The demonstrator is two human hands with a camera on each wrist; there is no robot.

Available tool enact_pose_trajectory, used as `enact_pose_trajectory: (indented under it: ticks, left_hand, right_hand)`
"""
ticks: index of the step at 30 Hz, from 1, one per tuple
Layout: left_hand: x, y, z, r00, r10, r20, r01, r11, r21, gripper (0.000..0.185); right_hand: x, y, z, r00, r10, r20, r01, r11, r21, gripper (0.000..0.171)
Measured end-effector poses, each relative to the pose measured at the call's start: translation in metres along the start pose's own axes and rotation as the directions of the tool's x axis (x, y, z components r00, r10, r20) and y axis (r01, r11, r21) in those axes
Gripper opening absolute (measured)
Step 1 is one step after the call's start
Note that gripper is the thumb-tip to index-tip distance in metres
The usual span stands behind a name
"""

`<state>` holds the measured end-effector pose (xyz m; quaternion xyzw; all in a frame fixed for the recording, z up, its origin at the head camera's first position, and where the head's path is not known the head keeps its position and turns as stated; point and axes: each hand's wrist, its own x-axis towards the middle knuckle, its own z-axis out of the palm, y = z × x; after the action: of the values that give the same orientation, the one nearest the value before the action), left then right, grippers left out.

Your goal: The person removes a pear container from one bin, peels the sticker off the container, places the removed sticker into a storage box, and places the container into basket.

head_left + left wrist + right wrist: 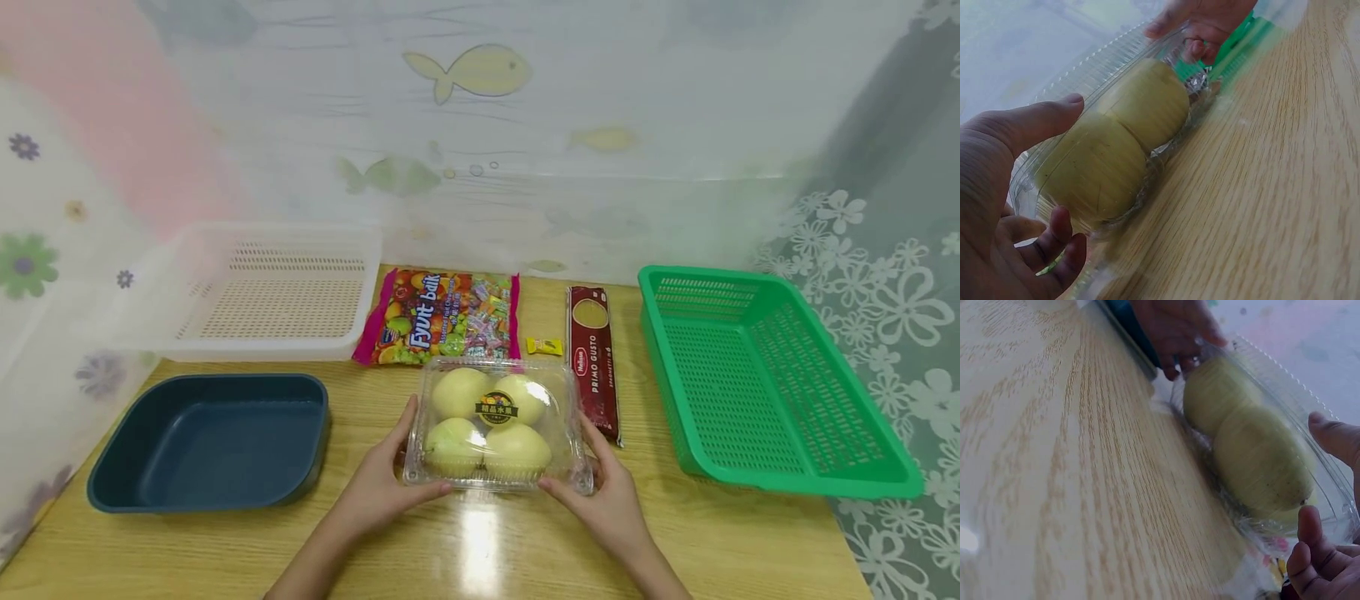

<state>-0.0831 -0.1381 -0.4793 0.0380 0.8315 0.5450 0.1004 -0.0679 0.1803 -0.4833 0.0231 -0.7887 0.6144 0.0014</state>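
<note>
Both hands clasp a clear plastic clamshell box of four yellow-green fruits resting on the wooden desk: the left hand holds its left end, the right hand its right end. Left of the box sits a dark blue plastic tub; right of it, a green plastic basket.

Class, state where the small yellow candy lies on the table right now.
In the head view, the yellow candy lies on the table between the sweets bag and the spaghetti packet, just behind the fruit box.
</note>
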Motion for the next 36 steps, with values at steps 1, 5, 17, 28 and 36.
enact_pose_trajectory:
  ticks: [1,5,17,28,36]
  left_hand:
    - [0.0,0.0,0.0,1.0,-0.005,-0.001,0.005,1.0,-0.002,0.128]
    - [0.003,-0.001,0.001,1.0,0.003,0.01,-0.003,1.0,-0.015,0.129]
    - [0.004,0.021,-0.02,0.993,0.115,-0.005,-0.113,0.98,0.162,0.121]
    - [0.018,0.041,-0.017,0.961,0.276,-0.031,-0.251,0.908,0.337,0.113]
    - [0.018,0.026,-0.003,0.946,0.323,-0.026,-0.286,0.869,0.405,0.123]
  right_hand:
    - [0.0,0.0,0.0,1.0,0.006,0.002,-0.006,1.0,0.004,0.103]
    - [0.001,-0.002,-0.002,1.0,0.028,0.001,-0.028,0.999,-0.03,0.102]
    - [0.003,-0.012,-0.016,0.975,-0.224,-0.015,0.207,0.922,-0.328,0.09]
    - [0.018,-0.027,-0.024,0.885,-0.46,-0.076,0.378,0.804,-0.458,0.057]
    - [0.026,-0.038,-0.02,0.874,-0.478,-0.086,0.385,0.791,-0.474,0.049]
